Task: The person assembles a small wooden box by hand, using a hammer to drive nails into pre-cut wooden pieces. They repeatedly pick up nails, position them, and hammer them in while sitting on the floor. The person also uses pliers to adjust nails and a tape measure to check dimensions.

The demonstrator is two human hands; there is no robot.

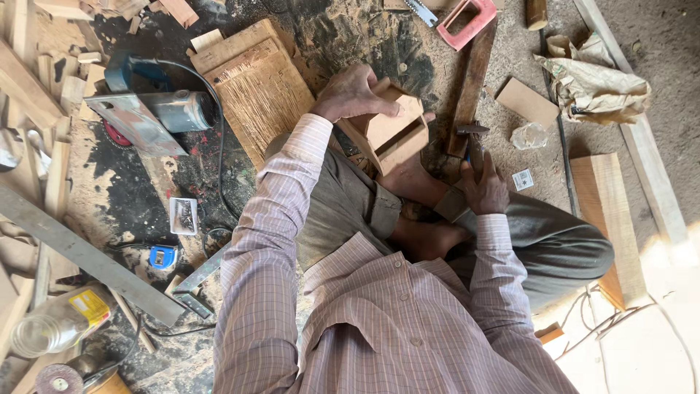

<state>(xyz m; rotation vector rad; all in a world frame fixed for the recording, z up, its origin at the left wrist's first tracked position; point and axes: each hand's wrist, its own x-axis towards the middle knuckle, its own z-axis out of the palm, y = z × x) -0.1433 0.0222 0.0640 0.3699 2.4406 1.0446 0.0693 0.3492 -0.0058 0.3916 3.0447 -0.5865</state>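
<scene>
— What does the small wooden box [389, 131] look like?

— It is an open frame of pale, bare boards, tilted, with its hollow side facing the person's lap. It sits on the sawdust-covered floor just in front of the person's bare foot [414, 182].

— How do the hands stand to the box?

— The left hand [353, 93] lies over the box's upper left corner, fingers curled down along the top board, gripping it. The right hand [483, 188] is just to the right of the box, closed around the handle of a hammer [472, 140] whose dark metal head points up beside the box's right edge.

— What else lies around the box?

— A ribbed plank [255, 87] lies to its left, with a circular saw [149, 113] further left. A red-handled handsaw [458, 20] rests above the box, and crumpled paper [594, 84] lies well to its right.
</scene>
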